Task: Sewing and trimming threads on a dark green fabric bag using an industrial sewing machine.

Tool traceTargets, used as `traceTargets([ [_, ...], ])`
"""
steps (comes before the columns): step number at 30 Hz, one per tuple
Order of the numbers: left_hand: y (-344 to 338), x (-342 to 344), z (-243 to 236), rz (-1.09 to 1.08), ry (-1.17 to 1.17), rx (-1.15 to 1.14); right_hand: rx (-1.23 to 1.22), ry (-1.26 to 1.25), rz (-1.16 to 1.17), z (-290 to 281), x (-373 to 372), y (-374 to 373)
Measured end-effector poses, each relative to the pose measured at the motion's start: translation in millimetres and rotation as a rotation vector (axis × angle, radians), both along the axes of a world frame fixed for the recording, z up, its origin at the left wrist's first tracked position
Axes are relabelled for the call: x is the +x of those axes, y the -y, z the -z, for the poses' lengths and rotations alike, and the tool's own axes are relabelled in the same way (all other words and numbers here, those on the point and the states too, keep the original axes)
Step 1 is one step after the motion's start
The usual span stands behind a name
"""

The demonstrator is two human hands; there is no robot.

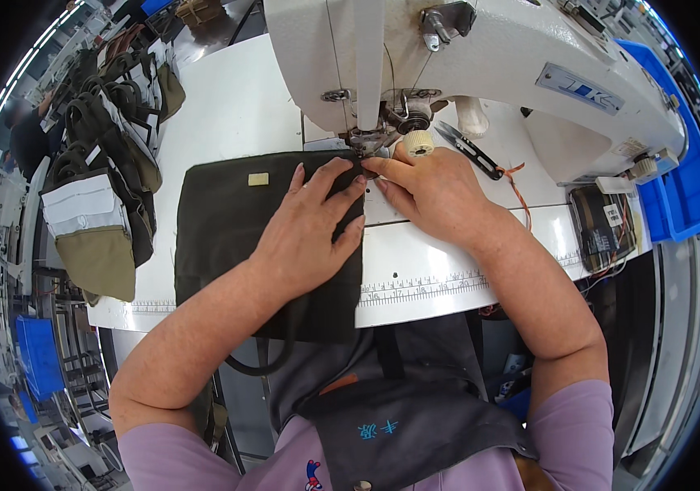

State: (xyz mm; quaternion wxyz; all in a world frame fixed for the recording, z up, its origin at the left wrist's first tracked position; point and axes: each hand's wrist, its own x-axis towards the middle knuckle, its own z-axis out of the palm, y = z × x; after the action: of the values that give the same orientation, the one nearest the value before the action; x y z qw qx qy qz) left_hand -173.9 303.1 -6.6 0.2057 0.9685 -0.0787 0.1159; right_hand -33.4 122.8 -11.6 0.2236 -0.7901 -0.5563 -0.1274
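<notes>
A dark olive fabric bag panel [227,221] lies on the sewing machine's white bed, its upper right corner at the presser foot [360,146]. A small pale yellow label [258,179] shows on it, and a dark strap loop [268,368] hangs over the table's near edge. My left hand [309,217] rests flat on the panel with fingers spread, fingertips just short of the foot. My right hand [436,192] is at the panel's right edge beside the foot; index finger and thumb come together on the edge there. Its other fingers are curled and partly hidden.
The sewing machine [481,57] arches over the far side. Black thread snips [469,151] with an orange cord lie right of my right hand. Several sewn bags [92,204] are piled at the left edge. A blue bin [677,188] and a dark box [600,229] stand at right.
</notes>
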Motion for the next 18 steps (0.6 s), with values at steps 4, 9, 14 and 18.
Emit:
traceTargets([
  [4, 8.5, 1.5, 0.1, -0.045, -0.016, 0.060, 0.011, -0.006, 0.016, 0.1, -0.2, -0.8],
  [9, 13.7, 6.9, 3.4, -0.083, -0.012, 0.084, -0.004, -0.024, 0.035, -4.9, 0.4, 1.7],
  [14, 14.9, 8.8, 4.7, -0.097, -0.002, 0.085, 0.062, 0.064, 0.100, -5.6, 8.7, 9.4],
  [18, 13.9, 8.2, 7.7, -0.099, 0.026, 0.116, -0.009, 0.051, 0.191, -11.6, 17.8, 16.4],
])
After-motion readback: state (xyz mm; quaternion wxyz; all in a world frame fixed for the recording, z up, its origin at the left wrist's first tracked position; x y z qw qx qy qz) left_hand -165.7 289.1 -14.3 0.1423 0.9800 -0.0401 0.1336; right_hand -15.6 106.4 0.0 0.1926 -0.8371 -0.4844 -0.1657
